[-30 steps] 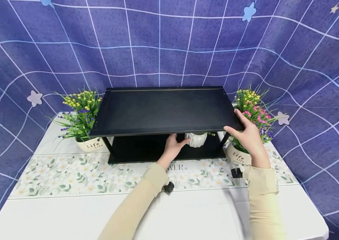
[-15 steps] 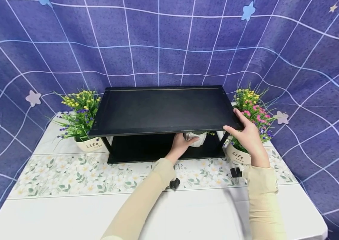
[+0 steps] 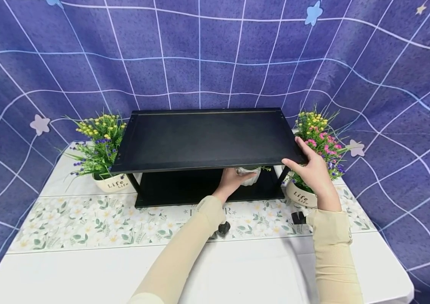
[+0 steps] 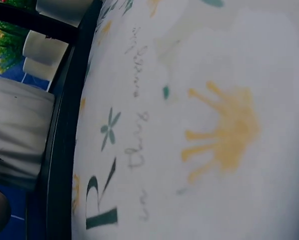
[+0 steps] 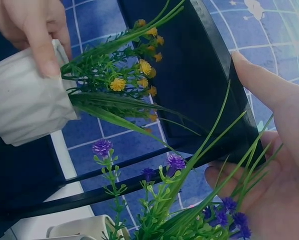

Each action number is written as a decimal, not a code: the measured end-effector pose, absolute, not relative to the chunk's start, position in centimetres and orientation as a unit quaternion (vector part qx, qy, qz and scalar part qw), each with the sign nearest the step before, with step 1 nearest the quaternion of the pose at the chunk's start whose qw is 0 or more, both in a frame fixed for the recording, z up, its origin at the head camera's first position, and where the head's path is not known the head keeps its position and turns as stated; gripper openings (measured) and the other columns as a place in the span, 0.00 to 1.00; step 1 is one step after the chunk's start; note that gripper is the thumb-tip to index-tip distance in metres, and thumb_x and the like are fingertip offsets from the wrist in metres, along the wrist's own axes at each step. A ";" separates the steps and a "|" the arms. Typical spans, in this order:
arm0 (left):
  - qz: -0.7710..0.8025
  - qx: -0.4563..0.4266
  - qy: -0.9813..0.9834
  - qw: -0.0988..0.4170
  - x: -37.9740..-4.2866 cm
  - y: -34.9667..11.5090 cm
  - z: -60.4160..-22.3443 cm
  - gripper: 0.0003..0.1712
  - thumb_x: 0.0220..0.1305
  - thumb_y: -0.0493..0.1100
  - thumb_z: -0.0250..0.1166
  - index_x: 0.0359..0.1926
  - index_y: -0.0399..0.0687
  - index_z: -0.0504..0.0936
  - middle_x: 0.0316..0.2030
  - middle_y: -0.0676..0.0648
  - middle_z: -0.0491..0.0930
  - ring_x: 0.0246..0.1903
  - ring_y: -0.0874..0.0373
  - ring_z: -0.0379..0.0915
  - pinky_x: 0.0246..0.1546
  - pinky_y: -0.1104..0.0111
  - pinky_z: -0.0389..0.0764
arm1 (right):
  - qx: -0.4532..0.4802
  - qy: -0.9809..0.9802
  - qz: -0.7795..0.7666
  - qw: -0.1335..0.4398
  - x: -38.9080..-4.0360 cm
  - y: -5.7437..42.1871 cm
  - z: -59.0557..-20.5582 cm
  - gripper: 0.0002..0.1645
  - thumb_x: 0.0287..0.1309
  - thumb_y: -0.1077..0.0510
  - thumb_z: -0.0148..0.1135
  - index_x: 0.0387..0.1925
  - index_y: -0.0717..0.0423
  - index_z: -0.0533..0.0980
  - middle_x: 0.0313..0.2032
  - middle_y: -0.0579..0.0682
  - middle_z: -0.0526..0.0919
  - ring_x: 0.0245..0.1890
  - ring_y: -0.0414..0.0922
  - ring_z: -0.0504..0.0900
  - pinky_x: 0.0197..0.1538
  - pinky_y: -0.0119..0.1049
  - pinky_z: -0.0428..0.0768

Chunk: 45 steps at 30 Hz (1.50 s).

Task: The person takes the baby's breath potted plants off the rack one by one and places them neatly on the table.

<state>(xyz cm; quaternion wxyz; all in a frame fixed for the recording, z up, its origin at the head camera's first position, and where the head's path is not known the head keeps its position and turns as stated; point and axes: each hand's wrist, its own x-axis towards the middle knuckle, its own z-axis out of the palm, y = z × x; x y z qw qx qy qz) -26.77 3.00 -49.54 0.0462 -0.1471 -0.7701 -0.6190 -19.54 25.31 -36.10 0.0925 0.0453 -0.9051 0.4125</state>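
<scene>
A black two-tier shelf (image 3: 207, 139) stands on the table. On its lower board, to the right, is a white faceted pot (image 3: 252, 179) with yellow flowers (image 5: 118, 84), partly hidden under the top board. My left hand (image 3: 232, 182) reaches in from the front and grips this flowerpot by its rim, the thumb across the near side. At the top board's right front corner, my right hand (image 3: 312, 173) holds the edge, thumb on top and fingers underneath in the right wrist view. The white pot (image 4: 14, 132) appears beside the shelf's front edge in the left wrist view.
Cream "Life" pots with artificial flowers flank the shelf, one at left (image 3: 114, 183) and one at right (image 3: 301, 195), close by my right wrist. A floral runner (image 3: 97, 223) lies across the white table (image 3: 85, 274). A blue gridded curtain (image 3: 207, 55) hangs behind.
My left hand has moved right under the top board, and its thumb now lies across the front of the white flowerpot. The right hand keeps its hold on the shelf corner.
</scene>
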 end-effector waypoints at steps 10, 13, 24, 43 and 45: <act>-0.598 -0.144 -0.786 0.057 -26.9 3.6 -49.3 0.47 0.51 0.46 0.76 0.71 0.50 0.63 0.68 0.47 0.67 0.69 0.52 0.62 0.69 0.62 0.67 | 0.043 -0.904 0.416 0.089 -19.6 25.4 -36.2 0.48 0.58 0.41 0.65 0.75 0.42 0.53 0.73 0.57 0.58 0.71 0.60 0.61 0.70 0.57 0.63; -0.585 -0.145 -0.794 0.072 -27.0 3.7 -49.2 0.47 0.50 0.46 0.76 0.70 0.49 0.64 0.67 0.46 0.68 0.68 0.52 0.63 0.69 0.62 0.67 | 0.044 -0.905 0.413 0.093 -19.7 25.5 -36.2 0.48 0.59 0.41 0.65 0.75 0.43 0.53 0.73 0.57 0.58 0.71 0.60 0.61 0.70 0.57 0.63; -0.581 -0.142 -0.794 0.110 -27.2 3.7 -49.1 0.47 0.44 0.46 0.79 0.67 0.49 0.69 0.63 0.47 0.73 0.65 0.54 0.67 0.67 0.66 0.69 | 0.038 -0.905 0.414 0.091 -19.6 25.5 -36.1 0.49 0.58 0.40 0.65 0.75 0.42 0.53 0.73 0.57 0.59 0.71 0.60 0.61 0.70 0.57 0.63; -0.530 -0.044 -0.845 0.057 -24.0 1.7 -47.5 0.49 0.43 0.60 0.77 0.65 0.52 0.70 0.58 0.45 0.78 0.60 0.44 0.72 0.60 0.55 0.76 | 0.037 -0.902 0.423 0.078 -19.8 25.1 -36.1 0.49 0.58 0.39 0.64 0.75 0.39 0.52 0.74 0.53 0.57 0.73 0.57 0.59 0.72 0.55 0.61; -0.520 -0.045 -0.851 0.049 -23.6 1.6 -47.4 0.49 0.43 0.60 0.77 0.65 0.51 0.70 0.58 0.44 0.77 0.59 0.43 0.72 0.60 0.54 0.76 | 0.034 -0.903 0.422 0.078 -19.7 25.2 -36.1 0.49 0.57 0.39 0.65 0.75 0.39 0.53 0.74 0.53 0.57 0.73 0.57 0.58 0.72 0.55 0.61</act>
